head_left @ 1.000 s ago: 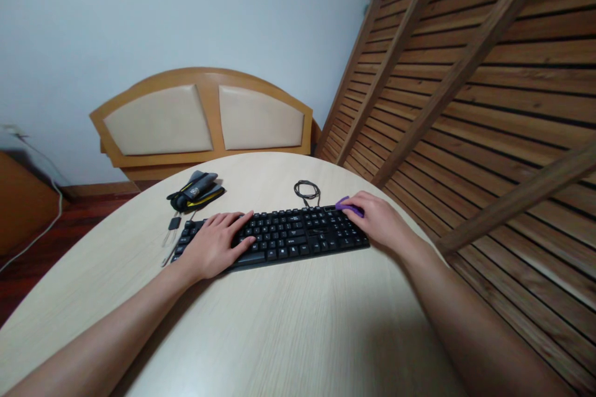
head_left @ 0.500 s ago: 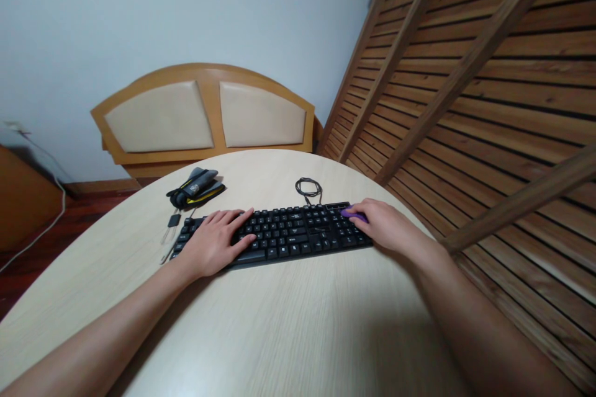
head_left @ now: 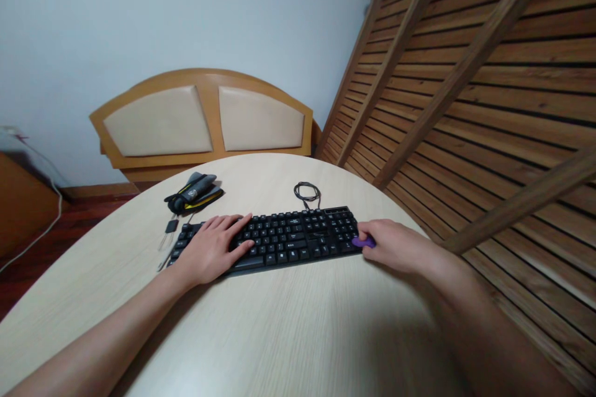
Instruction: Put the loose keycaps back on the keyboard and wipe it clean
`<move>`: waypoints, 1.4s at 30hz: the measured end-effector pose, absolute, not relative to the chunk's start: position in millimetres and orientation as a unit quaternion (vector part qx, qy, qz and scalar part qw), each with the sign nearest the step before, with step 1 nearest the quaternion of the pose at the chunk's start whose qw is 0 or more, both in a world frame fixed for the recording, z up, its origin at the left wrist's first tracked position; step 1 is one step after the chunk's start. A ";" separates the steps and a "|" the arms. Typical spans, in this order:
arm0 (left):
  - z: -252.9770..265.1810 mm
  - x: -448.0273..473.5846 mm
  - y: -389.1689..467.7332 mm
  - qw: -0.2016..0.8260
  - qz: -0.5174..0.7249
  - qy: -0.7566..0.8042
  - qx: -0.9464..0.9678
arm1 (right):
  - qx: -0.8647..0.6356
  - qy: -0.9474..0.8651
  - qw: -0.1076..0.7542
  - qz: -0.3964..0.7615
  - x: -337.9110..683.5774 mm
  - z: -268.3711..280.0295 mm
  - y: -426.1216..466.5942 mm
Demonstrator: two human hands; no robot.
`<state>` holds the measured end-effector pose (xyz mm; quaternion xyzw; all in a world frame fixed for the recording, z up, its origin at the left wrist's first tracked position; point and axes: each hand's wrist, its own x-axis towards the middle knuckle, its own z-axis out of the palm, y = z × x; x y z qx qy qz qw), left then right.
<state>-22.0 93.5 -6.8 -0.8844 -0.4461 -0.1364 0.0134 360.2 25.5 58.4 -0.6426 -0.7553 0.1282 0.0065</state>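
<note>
A black keyboard lies on the pale round table, slightly tilted across my view. My left hand rests flat on its left part, fingers spread over the keys. At the keyboard's right end, my right hand pinches a small purple object against the number keys. Most of that purple thing is hidden by my fingers, so its kind is unclear. The keyboard's coiled black cable lies behind it.
A folded grey, black and yellow cloth-like bundle lies at the table's back left. A small black tag on a cord is beside the keyboard. A padded headboard stands behind the table; wooden slats lean at right.
My right hand has drawn the purple object toward me and slightly right, from the top of the number pad to its lower edge. My left hand stays in place on the keyboard.
</note>
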 end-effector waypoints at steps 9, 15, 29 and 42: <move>-6.6 -22.1 93.2 0.008 -0.133 -0.449 -0.884 | -0.658 -0.733 0.174 0.002 362.4 36.2 58.2; -7.5 -22.1 93.6 0.010 -0.143 -0.446 -0.883 | -0.672 -0.731 0.117 0.028 367.2 31.8 60.9; -7.9 -22.5 93.9 0.009 -0.143 -0.444 -0.884 | -0.676 -0.733 0.008 0.076 372.7 51.7 32.9; -7.9 -22.9 94.1 0.006 -0.133 -0.447 -0.885 | -0.690 -0.723 0.013 0.029 351.4 63.6 23.0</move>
